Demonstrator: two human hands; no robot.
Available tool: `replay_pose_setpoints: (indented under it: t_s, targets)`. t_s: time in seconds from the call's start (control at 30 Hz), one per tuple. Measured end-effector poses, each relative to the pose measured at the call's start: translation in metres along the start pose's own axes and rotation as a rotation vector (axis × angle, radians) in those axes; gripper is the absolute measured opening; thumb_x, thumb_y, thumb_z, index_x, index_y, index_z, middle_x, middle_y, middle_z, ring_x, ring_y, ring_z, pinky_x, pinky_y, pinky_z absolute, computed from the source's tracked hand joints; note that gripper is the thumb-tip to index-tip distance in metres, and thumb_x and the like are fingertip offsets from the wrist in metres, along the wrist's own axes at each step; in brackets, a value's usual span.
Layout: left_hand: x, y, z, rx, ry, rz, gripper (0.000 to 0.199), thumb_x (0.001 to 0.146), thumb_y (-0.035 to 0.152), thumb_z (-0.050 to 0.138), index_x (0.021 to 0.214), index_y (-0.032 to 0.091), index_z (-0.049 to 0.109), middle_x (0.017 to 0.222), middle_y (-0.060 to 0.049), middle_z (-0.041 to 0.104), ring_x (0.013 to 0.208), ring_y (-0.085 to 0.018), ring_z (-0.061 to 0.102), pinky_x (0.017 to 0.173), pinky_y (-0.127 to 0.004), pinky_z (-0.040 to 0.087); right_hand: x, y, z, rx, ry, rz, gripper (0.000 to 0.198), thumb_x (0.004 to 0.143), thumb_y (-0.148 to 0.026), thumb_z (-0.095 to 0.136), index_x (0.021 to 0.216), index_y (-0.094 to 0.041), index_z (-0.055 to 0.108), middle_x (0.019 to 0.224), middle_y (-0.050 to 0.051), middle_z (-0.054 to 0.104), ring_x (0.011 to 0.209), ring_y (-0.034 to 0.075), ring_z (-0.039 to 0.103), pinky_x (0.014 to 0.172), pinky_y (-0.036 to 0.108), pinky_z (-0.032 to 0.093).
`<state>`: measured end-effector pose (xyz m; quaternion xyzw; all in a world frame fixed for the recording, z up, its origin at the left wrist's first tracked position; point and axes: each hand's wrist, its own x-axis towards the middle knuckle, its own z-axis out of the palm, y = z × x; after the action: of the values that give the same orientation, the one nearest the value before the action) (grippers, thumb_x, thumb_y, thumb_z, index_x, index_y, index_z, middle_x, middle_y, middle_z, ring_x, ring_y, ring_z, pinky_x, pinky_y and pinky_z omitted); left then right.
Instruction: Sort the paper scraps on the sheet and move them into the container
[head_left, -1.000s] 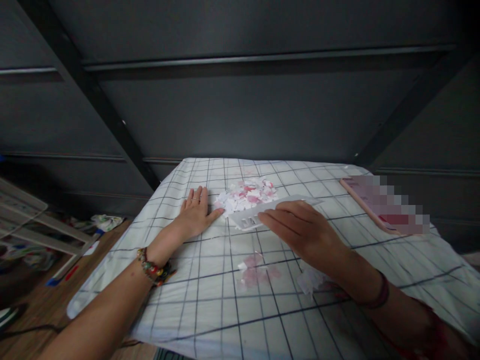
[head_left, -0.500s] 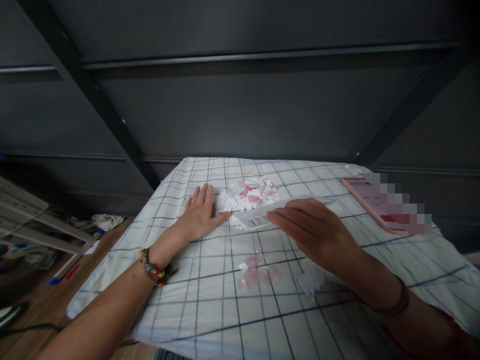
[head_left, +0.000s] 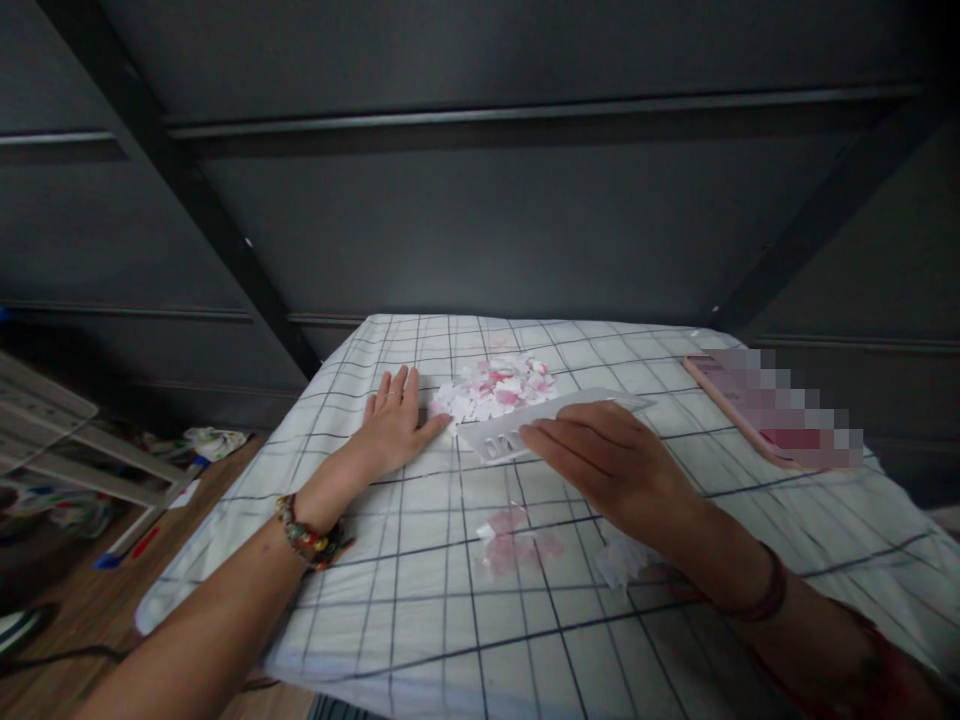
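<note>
A loose heap of small white and pink paper-like scraps point(head_left: 499, 385) lies on the checked cloth point(head_left: 420, 560). My left hand point(head_left: 394, 425) rests flat just left of the heap, fingers spread and the thumb tip close to the scraps. Between thumb and fingers, my right hand point(head_left: 607, 455) grips a flat whitish plastic strip point(head_left: 499, 440) with a row of small slots or marks near its left end. The strip slants along the near side of the heap, and part of it is hidden behind my fingers.
Nearer to me lie a clear packet with pink pieces point(head_left: 514, 545) and a crumpled translucent packet point(head_left: 626, 560). A pink-edged phone point(head_left: 750, 415) is at the right. Beyond the cloth stands a dark panelled wall point(head_left: 480, 220); a white metal frame point(head_left: 82, 440) is on the left.
My right hand has moved slightly left with the strip, bringing its left end nearer my left thumb. My left hand has shifted a little left, away from the heap.
</note>
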<state>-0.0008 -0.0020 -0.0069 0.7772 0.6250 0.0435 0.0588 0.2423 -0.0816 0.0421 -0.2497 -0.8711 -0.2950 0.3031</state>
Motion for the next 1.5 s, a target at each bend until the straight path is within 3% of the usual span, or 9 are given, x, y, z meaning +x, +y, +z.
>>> replay_pose_setpoints:
  t_s: [0.23,0.5,0.7,0.93,1.27,1.5]
  targets:
    - [-0.001,0.001,-0.001,0.018,-0.012,-0.004,0.086,0.083,0.058,0.038,0.144,0.004,0.01,0.151,-0.019,0.008,0.137,-0.036,0.003,0.107,-0.05,0.019,0.0,0.002,-0.005,0.046,-0.035,-0.009,0.024,0.09,-0.007,0.038,0.085,-0.012,0.061,0.077,0.004,0.068,0.075,0.015,0.055,0.067,0.027,0.047]
    - [0.001,-0.001,0.0,-0.002,0.028,0.024,0.084,0.084,0.057,0.035,0.143,0.003,0.01,0.15,-0.02,0.01,0.136,-0.037,0.004,0.106,-0.051,0.021,-0.002,0.004,-0.003,0.007,0.021,0.009,0.017,0.086,-0.003,0.045,0.093,-0.01,0.059,0.081,0.006,0.069,0.079,0.017,0.055,0.07,0.03,0.047]
    - [0.002,-0.003,0.002,-0.009,0.05,0.038,0.084,0.085,0.058,0.033,0.142,0.001,0.012,0.149,-0.022,0.012,0.136,-0.038,0.007,0.104,-0.054,0.023,-0.001,0.006,-0.012,0.088,-0.044,-0.027,0.019,0.088,-0.006,0.042,0.087,-0.014,0.059,0.078,0.003,0.068,0.076,0.015,0.056,0.07,0.029,0.047]
    - [0.001,-0.001,0.0,0.005,0.024,0.022,0.082,0.085,0.057,0.035,0.143,0.002,0.012,0.15,-0.021,0.013,0.136,-0.037,0.006,0.106,-0.052,0.022,-0.017,0.024,-0.033,0.055,-0.01,0.073,0.029,0.083,0.001,0.045,0.1,-0.019,0.056,0.085,0.005,0.065,0.083,0.018,0.055,0.073,0.033,0.048]
    - [0.003,-0.004,0.005,-0.001,0.021,0.056,0.083,0.084,0.06,0.032,0.143,0.003,0.013,0.149,-0.021,0.012,0.136,-0.037,0.007,0.104,-0.052,0.023,-0.013,0.025,-0.03,0.14,-0.08,0.05,0.024,0.085,-0.001,0.041,0.092,-0.02,0.055,0.078,0.002,0.064,0.076,0.015,0.058,0.065,0.028,0.05]
    - [0.003,-0.003,0.006,0.006,0.013,0.057,0.085,0.083,0.062,0.031,0.144,0.005,0.013,0.15,-0.02,0.011,0.137,-0.036,0.006,0.105,-0.052,0.021,-0.021,0.031,-0.025,0.142,-0.031,0.175,0.033,0.08,0.004,0.04,0.092,-0.023,0.054,0.076,0.0,0.063,0.071,0.014,0.056,0.061,0.028,0.046]
